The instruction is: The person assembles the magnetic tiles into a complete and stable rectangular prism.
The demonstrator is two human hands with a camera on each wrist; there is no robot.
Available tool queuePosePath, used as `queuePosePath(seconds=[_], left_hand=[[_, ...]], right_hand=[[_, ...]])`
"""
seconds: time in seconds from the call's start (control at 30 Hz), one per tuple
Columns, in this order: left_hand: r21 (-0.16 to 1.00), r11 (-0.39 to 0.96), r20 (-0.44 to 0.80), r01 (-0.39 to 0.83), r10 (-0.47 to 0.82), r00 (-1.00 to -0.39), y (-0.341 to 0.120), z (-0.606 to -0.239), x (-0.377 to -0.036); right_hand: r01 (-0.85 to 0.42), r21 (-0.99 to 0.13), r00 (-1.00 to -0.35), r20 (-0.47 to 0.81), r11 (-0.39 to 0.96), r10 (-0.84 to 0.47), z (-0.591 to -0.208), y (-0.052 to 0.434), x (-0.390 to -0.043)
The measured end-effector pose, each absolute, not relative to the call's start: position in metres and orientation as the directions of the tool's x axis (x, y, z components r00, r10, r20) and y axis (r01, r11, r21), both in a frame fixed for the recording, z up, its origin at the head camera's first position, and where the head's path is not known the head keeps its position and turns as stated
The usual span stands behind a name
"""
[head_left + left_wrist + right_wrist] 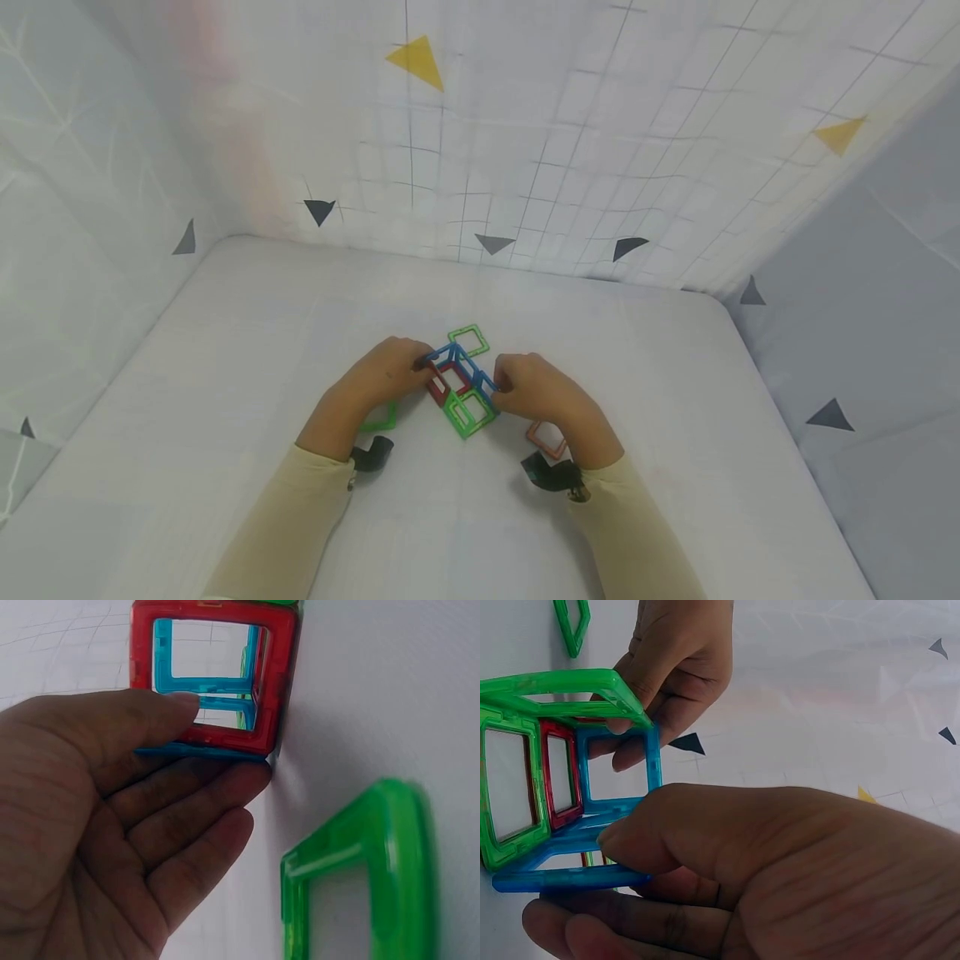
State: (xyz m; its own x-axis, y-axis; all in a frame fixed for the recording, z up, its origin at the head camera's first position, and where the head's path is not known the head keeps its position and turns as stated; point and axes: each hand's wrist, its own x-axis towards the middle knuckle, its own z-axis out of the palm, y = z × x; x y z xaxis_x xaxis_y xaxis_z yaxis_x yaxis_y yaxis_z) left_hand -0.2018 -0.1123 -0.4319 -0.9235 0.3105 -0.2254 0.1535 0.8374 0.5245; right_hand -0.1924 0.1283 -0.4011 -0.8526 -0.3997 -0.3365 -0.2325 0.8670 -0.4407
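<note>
Square-framed magnetic tiles form an open box on the white table, between both hands. Red tiles (288, 671) and green tiles (514, 851) make up part of its base and one side wall. Blue tiles (654, 757) stand along the end and the other side. At the far-left corner, my left hand (390, 368) pinches the box, its thumb over a red tile's frame and its fingers behind a blue one. My right hand (536, 387) grips a blue tile (562, 881) on the opposite side, thumb inside and fingers outside.
One loose green tile (483, 343) lies just beyond the box. Another green tile (393, 417) is partly under my left wrist, and an orange-red tile (546, 450) is beside my right wrist. Fabric walls (525, 167) surround the white table (450, 533) at back and sides.
</note>
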Motion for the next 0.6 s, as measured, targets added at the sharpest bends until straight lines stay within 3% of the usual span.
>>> queuePosePath(seconds=[0.3, 0.6], left_hand=[[0.531, 0.835, -0.230, 0.148, 0.310, -0.923, -0.113, -0.432, -0.202], [0.530, 0.846, -0.289, 0.065, 0.252, -0.924, -0.113, -0.431, -0.203]], right_hand=[[-0.237, -0.446, -0.867, -0.303, 0.863, -0.395, -0.405, 0.128, -0.195], [-0.248, -0.510, -0.921, -0.139, 0.824, -0.364, -0.420, 0.131, -0.206]])
